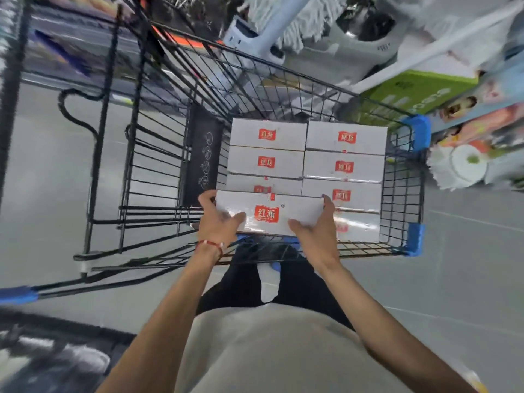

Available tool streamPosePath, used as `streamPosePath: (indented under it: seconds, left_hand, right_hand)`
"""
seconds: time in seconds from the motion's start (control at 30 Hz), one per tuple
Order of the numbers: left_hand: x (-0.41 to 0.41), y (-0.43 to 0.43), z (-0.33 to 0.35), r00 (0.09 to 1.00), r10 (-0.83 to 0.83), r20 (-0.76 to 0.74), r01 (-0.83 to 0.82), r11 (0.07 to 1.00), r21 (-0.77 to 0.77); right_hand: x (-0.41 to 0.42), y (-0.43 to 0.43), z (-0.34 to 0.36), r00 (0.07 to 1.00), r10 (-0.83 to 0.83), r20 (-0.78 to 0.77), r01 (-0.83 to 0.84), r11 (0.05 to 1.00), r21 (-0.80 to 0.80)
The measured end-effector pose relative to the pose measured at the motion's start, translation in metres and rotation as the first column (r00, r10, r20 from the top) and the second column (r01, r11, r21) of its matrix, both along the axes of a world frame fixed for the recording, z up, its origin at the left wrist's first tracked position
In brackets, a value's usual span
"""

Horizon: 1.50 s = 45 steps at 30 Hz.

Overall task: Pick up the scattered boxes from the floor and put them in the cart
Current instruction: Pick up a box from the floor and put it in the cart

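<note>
I hold a white box point(286, 207) with a red logo between both hands, over the near left part of a black wire cart point(402, 177). My left hand point(217, 219) grips its left end and my right hand point(317, 222) grips its right end. Several matching white boxes point(344, 165) lie flat in the cart in two columns. The held box hides part of the box point(263, 184) beneath it in the left column.
The cart has blue corner bumpers point(416, 131) and a folded child-seat flap point(202, 154) on its left. Shelves with packaged goods point(467, 120) and mop heads point(462, 168) stand to the right. Grey floor point(51, 165) lies on both sides. My legs stand against the cart's near edge.
</note>
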<state>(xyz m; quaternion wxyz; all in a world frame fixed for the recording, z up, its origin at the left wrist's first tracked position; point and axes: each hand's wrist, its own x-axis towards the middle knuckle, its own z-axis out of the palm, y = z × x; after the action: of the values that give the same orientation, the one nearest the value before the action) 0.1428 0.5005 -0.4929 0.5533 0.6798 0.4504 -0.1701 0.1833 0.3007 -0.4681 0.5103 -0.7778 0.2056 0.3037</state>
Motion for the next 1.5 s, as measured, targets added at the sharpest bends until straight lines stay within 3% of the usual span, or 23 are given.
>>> streamPosePath:
  seconds: [0.37,0.73,1.13,1.5]
  left_hand:
    - [-0.014,0.029,-0.024,0.974,-0.131,-0.187,0.123,0.991,-0.054]
    - [-0.015,0.026,-0.018,0.982,-0.11,-0.156,0.109,0.994,-0.012]
    - [-0.016,0.017,-0.017,0.982,-0.158,-0.098,0.154,0.987,-0.052]
    - [-0.037,-0.042,0.018,0.967,-0.186,0.173,0.143,0.961,0.235]
  right_hand:
    - [-0.025,0.022,-0.025,0.999,0.025,-0.028,-0.028,0.995,-0.101]
    - [-0.031,0.014,-0.028,1.0,-0.001,-0.012,0.0,0.994,-0.113]
    - [-0.037,0.009,-0.026,0.994,-0.104,0.024,0.104,0.994,0.025]
    - [-0.107,-0.048,0.012,0.896,-0.361,0.259,0.333,0.932,0.145]
